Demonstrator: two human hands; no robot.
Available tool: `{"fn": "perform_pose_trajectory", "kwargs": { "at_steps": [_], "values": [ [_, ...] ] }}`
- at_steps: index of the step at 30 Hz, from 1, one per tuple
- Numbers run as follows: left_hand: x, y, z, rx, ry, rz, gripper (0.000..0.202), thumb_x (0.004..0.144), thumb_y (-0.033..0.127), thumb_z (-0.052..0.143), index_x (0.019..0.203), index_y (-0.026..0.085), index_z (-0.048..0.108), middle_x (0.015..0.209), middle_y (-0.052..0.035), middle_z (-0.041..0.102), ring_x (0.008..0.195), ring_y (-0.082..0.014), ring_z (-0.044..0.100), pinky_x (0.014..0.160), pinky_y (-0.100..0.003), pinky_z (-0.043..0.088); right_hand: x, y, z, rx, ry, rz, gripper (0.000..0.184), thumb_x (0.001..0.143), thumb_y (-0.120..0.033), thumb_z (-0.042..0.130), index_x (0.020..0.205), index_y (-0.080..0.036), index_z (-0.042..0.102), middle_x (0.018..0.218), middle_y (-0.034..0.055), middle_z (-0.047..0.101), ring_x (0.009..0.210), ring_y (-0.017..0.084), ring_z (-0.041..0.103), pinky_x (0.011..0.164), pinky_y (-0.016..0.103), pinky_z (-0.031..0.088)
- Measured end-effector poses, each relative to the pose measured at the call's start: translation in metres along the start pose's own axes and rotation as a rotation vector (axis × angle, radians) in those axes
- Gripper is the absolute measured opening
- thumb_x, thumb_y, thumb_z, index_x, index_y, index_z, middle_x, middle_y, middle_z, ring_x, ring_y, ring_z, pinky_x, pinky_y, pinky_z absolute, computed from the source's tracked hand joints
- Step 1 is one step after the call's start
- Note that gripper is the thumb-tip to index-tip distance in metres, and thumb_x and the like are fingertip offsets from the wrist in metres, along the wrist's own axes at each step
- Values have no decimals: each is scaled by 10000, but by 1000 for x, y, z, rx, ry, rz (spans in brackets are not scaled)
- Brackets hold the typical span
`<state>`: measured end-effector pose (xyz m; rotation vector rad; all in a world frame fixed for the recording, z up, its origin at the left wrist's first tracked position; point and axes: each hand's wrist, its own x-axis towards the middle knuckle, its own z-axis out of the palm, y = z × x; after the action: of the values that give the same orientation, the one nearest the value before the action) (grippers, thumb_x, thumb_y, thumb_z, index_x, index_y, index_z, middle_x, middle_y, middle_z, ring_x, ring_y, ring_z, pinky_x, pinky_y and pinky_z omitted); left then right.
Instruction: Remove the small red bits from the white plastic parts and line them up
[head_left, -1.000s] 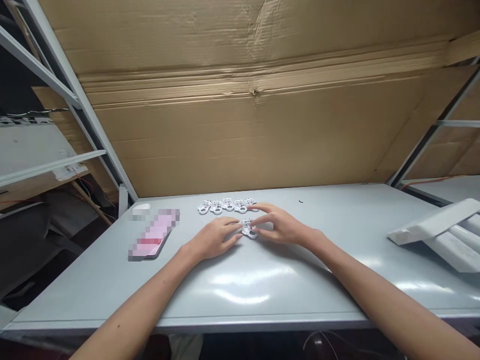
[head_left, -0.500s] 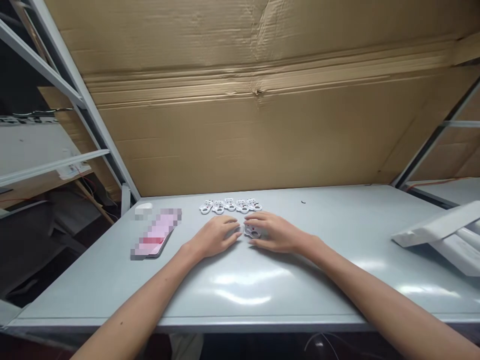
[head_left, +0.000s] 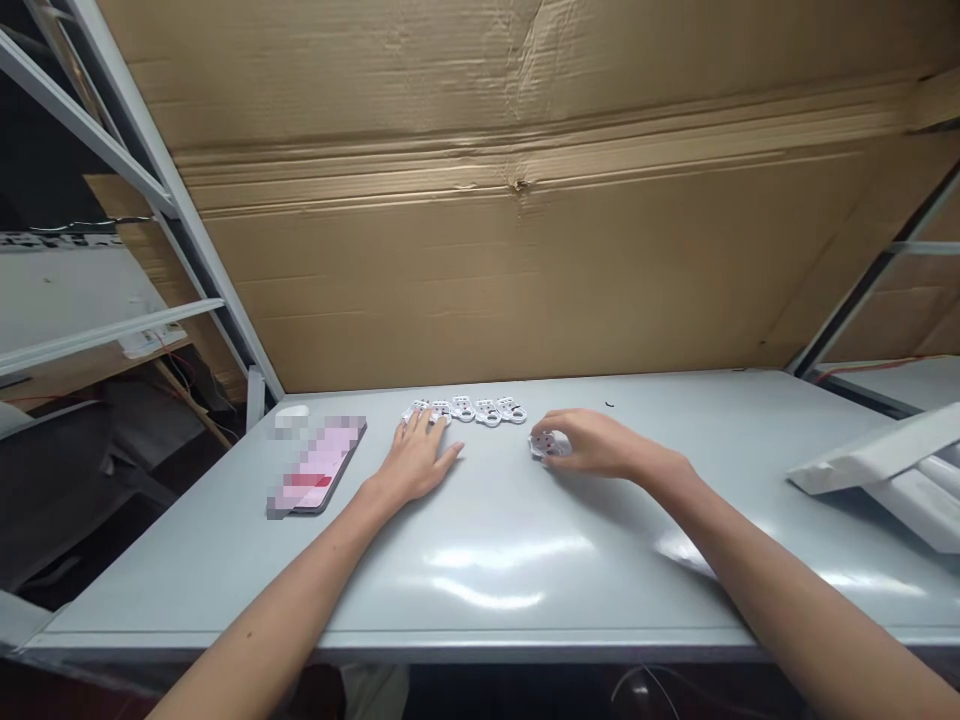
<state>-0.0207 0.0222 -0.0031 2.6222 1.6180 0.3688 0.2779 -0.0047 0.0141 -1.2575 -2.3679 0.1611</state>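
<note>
Five small white pieces [head_left: 487,406] lay in a close, slightly uneven row on a pale gray tabletop [head_left: 480,520]. Each of the uncovered ones had a ring-shaped end toward the near edge and a blockier, dark-dotted end behind. The middle piece sat a little farther back than its neighbors; the rightmost lay at a slant. The outspread fingers of the left hand [head_left: 415,460] partly hid the two leftmost. A sixth white piece [head_left: 544,444], its dark dots showing, was pinched in the right hand [head_left: 592,443], apart from the row.
</note>
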Motion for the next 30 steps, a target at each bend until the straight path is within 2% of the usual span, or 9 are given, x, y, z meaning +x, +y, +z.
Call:
{"fn": "perform_pose_trajectory", "kwargs": {
  "at_steps": [3, 6, 9, 13, 17, 22, 25, 27, 30],
  "values": [
    [0, -1, -1, -2, -97, -87, 639, 1004, 541, 289, 1488, 128, 340, 1594, -209, 231, 1486, -384, 145, 1155, -593, 199, 0, 18, 3, -47, 0, 87, 196, 839, -290, 618, 1009, -276, 715, 1015, 70, 729, 914, 278, 678, 806, 373, 528],
    [1, 0, -1, 12, -152, -96, 687, 1006, 554, 245, 1523, 102, 268, 1604, -221, 181, 1494, -367, 110, 1164, -587, 167, 7, 32, 15, -109, 42, 143, 267, 900, -241, 510, 1100, -238, 686, 1134, 105, 703, 1052, 296, 647, 893, 416, 516],
    [1, 1, -1, 14, -152, -81, 674, 1007, 545, 237, 1525, 113, 264, 1599, -221, 196, 1496, -353, 119, 1161, -599, 163, 17, 40, 30, -136, 85, 119, 404, 917, -136, 379, 1231, -190, 626, 1281, 119, 648, 1242, 294, 551, 1017, 458, 466],
    [2, -2, -1, -4, -116, -79, 670, 1006, 550, 250, 1508, 110, 298, 1599, -228, 190, 1491, -368, 132, 1154, -605, 173, 22, 42, 38, -178, 183, 133, 446, 895, -123, 375, 1273, -186, 604, 1306, 110, 637, 1359, 305, 441, 1085, 505, 413],
    [4, -9, 2, -14, -71, -94, 668, 1008, 550, 254, 1510, 112, 297, 1602, -229, 177, 1491, -374, 126, 1149, -615, 165, 17, 27, 32, -220, 205, 128, 391, 907, -201, 415, 1236, -184, 625, 1310, 138, 620, 1273, 323, 517, 1053, 521, 429],
    [7, -16, 6, -34, -16, -79, 611, 1013, 538, 265, 1512, 189, 316, 1602, -183, 225, 1487, -370, 157, 1139, -628, 178, 14, 3, 37, -232, 106, 237, 366, 963, -382, 429, 1204, -186, 623, 1234, 159, 662, 1149, 331, 607, 962, 480, 490],
    [9, -15, 7, -51, 6, -38, 575, 1025, 518, 252, 1514, 225, 322, 1607, -141, 238, 1490, -348, 163, 1151, -606, 177, 17, 0, 45, -237, 33, 251, 453, 988, -455, 366, 1232, -155, 602, 1323, 180, 613, 1257, 345, 541, 1025, 489, 448],
    [9, -15, 7, -55, -8, -30, 575, 1027, 511, 246, 1516, 218, 325, 1610, -136, 231, 1492, -345, 155, 1156, -601, 172, 18, 3, 48, -222, 3, 239, 499, 989, -479, 349, 1288, -148, 572, 1404, 184, 555, 1339, 349, 468, 1084, 509, 396],
    [10, -15, 7, -50, -41, -27, 576, 1024, 513, 254, 1505, 212, 351, 1609, -139, 232, 1489, -350, 164, 1153, -603, 179, 20, 9, 46, -161, -2, 212, 540, 975, -513, 371, 1371, -176, 515, 1455, 166, 514, 1367, 344, 443, 1110, 521, 372]
  ]
}}
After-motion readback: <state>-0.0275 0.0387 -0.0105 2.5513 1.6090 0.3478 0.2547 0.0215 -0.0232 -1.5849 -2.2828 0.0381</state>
